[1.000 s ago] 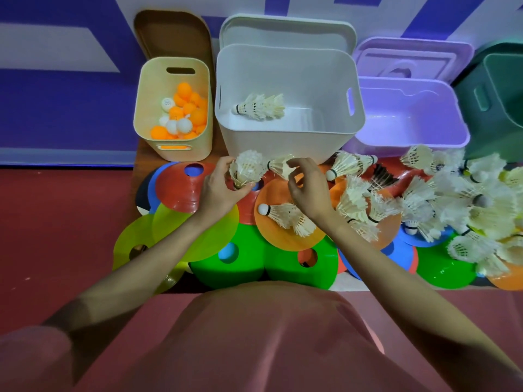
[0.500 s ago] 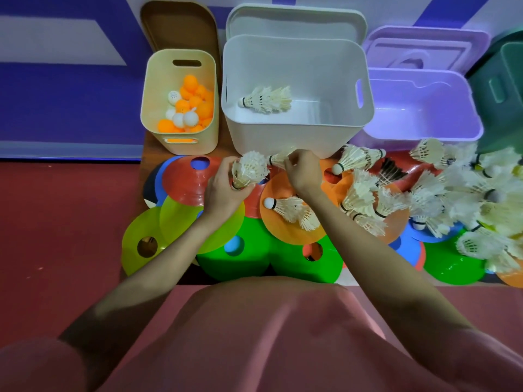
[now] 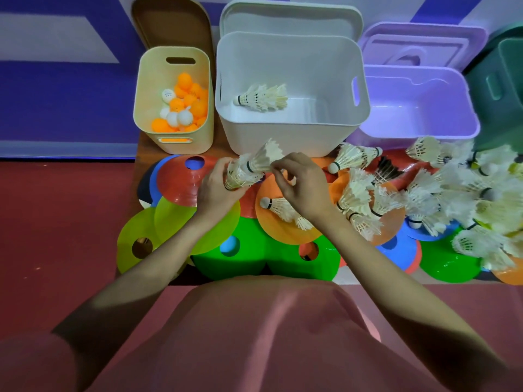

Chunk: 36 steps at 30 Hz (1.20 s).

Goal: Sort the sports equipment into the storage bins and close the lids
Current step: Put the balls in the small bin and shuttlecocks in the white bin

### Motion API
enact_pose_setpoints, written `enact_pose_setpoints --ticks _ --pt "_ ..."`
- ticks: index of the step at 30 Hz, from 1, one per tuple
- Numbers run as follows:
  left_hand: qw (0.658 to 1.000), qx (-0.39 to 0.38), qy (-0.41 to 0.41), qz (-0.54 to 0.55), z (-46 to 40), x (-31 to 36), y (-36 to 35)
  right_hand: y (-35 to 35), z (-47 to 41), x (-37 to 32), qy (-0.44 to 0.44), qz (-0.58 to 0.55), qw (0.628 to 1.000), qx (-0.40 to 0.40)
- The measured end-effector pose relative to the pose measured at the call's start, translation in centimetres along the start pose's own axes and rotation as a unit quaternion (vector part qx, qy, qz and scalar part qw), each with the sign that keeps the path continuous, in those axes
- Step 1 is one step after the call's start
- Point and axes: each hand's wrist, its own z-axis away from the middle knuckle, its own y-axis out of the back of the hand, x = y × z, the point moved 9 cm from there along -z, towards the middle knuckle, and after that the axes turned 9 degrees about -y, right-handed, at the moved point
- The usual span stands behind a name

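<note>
- The head view looks down at a table (image 3: 141,148) full of sports things, with a row of bins at the back.
- The left hand (image 3: 218,188) is wrapped around a small stack of shuttlecocks (image 3: 252,168), just in front of the white bin (image 3: 291,137).
- The right hand (image 3: 302,185) has its fingers bent and pinched at the feather end of that same stack. It looks like it is pushing one shuttlecock into the others.
- The small yellow bin (image 3: 172,142) already holds the orange and white ping-pong balls (image 3: 184,108). That part looks done.
- The white bin has only one bunch of shuttlecocks inside (image 3: 261,99), so that job has just begun.
- A big pile of loose shuttlecocks (image 3: 458,193) lies on the right side of the table, and one more shuttlecock (image 3: 280,207) lies under the right wrist.
- The flat cones (image 3: 243,258) in green, yellow, orange, red and blue are spread all over the table. None are in a bin.
- The purple bin (image 3: 418,131) has nothing in it. A dark green bin (image 3: 501,80) stands at the far right.
- The lids (image 3: 291,18) lean behind the bins. No bin is closed, so most of the task is left.
</note>
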Motion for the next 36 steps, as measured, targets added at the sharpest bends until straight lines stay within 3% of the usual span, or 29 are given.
enact_pose_setpoints --ticks 4,13,19,22,26,32,36 --pt "0.999 -0.001 -0.039 0.002 -0.3 1.6 -0.2 -1.4 0.1 -0.7 0.054 0.043 0.997 -0.034" --pt "0.999 -0.004 -0.051 -0.004 -0.6 1.7 0.0 -2.4 -1.0 2.0 -0.034 -0.074 0.993 -0.090" --pt "1.000 0.021 0.014 0.014 0.1 -0.8 0.7 -1.1 0.2 4.2 -0.120 -0.114 0.986 -0.013" --pt "0.999 0.029 0.034 0.013 0.7 -1.7 1.3 -2.6 1.2 5.6 -0.134 -0.013 0.987 -0.083" --pt "0.999 0.030 0.033 0.007 1.2 -1.8 1.8 -4.9 3.5 6.8 -0.112 0.185 0.953 -0.211" --pt "0.999 0.015 0.036 0.002 1.9 -1.5 1.4 -7.5 5.0 6.1 -0.056 0.304 0.916 -0.254" --pt "0.999 0.013 0.033 0.003 2.1 -1.1 1.5 -9.1 4.8 6.1 -0.048 0.312 0.913 -0.259"
